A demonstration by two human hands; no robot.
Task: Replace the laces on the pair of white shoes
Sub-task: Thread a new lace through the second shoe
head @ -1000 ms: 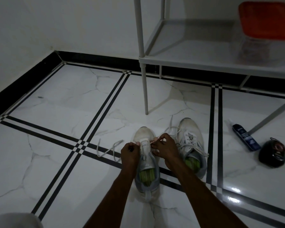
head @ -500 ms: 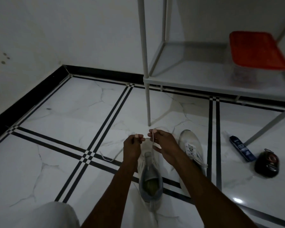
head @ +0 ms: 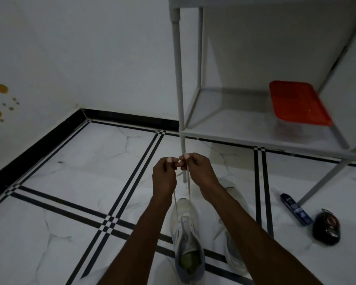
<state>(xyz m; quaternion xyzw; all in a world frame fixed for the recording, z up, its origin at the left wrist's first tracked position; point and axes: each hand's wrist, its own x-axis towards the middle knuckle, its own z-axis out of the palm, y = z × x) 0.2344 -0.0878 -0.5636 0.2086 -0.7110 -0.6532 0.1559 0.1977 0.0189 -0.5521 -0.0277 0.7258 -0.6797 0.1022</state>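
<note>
— What have you got in your hands?

— My left hand (head: 163, 177) and my right hand (head: 198, 171) are both raised above the near white shoe (head: 186, 229), close together, thumbs almost touching. Each one pinches an end of the white lace (head: 189, 192). The two strands run down from my fingers to the front of that shoe, drawn fairly straight.

— Where does the shoe sit?

— On the marble floor (head: 80, 171), between my forearms, toe pointing away from me. Its grey heel collar is nearest me and something green shows inside the opening.

— And the other one?

— The second white shoe (head: 233, 258) lies just to the right of the first, mostly hidden under my right forearm. I cannot tell how its lace stands.

— Anything else around?

— A white metal rack (head: 255, 138) stands ahead on the right, one leg coming down just beyond my hands. A red tray (head: 296, 101) rests on its lower shelf. On the floor to the right are a dark blue tube (head: 296, 208) and, just beside it, a small black rounded object (head: 326, 227). Black double stripes cross the floor tiles, and a black skirting runs along the wall.
</note>
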